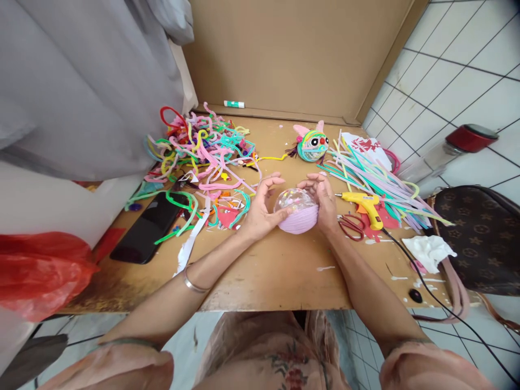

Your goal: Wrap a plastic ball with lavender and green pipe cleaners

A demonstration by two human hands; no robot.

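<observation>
Between my two hands sits a clear round ball [298, 219], its lower part wrapped in lilac pipe cleaner or cord and small bright bits showing through the clear top. My left hand [263, 210] curves around the ball's left side, with the thumb resting on it. On the opposite side my right hand [324, 203] cups it, fingers bent over the upper edge. Beyond them stands a finished-looking striped ball figure [312, 145] with pink ears, round eyes and a red nose. A yellow glue gun [363, 207] lies to the right of my right hand.
Tangled pipe cleaners [203, 146] are heaped at the left, near a black phone [148, 230]. Straight pipe cleaners [374, 176] spread at the right. Red-handled scissors [351, 226], crumpled tissue [428, 252], a brown bag [475, 238] and a glue stick [234, 104] are also here.
</observation>
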